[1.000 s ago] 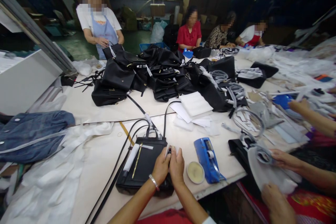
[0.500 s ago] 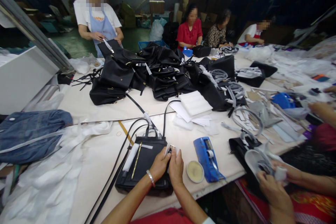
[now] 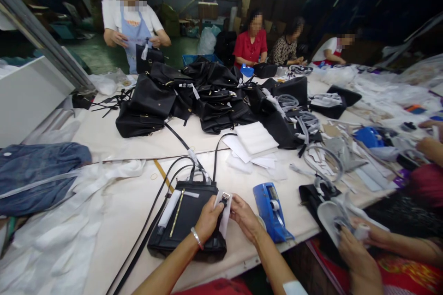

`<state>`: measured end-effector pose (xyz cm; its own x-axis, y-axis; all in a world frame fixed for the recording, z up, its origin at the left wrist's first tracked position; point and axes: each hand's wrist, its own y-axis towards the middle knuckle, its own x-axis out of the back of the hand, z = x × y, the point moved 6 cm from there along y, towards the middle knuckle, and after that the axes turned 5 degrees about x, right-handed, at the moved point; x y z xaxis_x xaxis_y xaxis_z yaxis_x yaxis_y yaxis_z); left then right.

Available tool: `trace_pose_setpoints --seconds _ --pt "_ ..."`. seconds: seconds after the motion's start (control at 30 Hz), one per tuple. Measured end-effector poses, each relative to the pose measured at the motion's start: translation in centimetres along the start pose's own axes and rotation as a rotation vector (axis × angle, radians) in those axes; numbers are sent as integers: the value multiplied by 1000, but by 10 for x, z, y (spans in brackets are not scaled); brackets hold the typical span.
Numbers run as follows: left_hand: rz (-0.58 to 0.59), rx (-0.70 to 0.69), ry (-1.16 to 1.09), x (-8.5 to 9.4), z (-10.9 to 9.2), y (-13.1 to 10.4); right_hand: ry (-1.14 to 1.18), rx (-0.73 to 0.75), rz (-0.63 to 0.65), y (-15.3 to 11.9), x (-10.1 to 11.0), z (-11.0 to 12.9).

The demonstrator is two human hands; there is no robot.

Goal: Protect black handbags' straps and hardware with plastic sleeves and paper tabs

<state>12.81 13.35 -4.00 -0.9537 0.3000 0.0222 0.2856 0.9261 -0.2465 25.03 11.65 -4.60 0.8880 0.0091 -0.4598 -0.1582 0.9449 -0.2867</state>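
A black bag (image 3: pixel 194 214) with a gold zipper lies on the table in front of me, its straps trailing left and upward. Over its right side, my left hand (image 3: pixel 209 219), with a silver bracelet at the wrist, pinches a strap end with a metal buckle (image 3: pixel 225 197). A thin white sheet (image 3: pixel 225 221) lies behind and under that buckle. My right hand (image 3: pixel 244 216) is just right of the buckle, its fingertips closed at the sheet's right edge. A blue tape dispenser (image 3: pixel 272 212) stands right of my right hand, which partly covers a round pale dish.
Black bags (image 3: pixel 155 97) are piled across the table's middle. White foam sheets (image 3: pixel 256 139) lie behind the dispenser. Another person's hands (image 3: pixel 358 244) work at the right; more people stand or sit behind the table. Denim cloth (image 3: pixel 41 177) lies at the left.
My right hand has moved right, off the buckle to the sheet's edge, and now partly covers the round dish. The buckle and sheet show more. The person in the blue apron has raised a small black bag.
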Motion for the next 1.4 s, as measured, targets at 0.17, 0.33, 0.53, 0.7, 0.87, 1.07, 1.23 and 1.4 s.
trace_pose_setpoints --seconds 0.17,0.33,0.53,0.7,0.87,1.07,1.23,1.4 --pt "9 -33 137 -1 -5 3 -212 88 -99 14 4 -1" --pt "38 55 25 -11 -2 0 -348 185 -249 10 13 0" --pt "-62 70 -171 -16 -5 -5 -682 268 -403 1 10 12" --pt "-121 201 -296 -20 12 0 -453 181 -231 4 8 8" --pt "-94 156 -181 -21 9 0 -384 201 -324 3 18 -2" --pt "-263 -92 399 -21 -4 -6 -273 187 -509 2 25 -12" --pt "-149 -318 754 -37 -2 -8 -88 42 -568 2 33 -21" --pt "-8 -395 907 -44 -1 -7 -18 20 -591 -4 32 -23"
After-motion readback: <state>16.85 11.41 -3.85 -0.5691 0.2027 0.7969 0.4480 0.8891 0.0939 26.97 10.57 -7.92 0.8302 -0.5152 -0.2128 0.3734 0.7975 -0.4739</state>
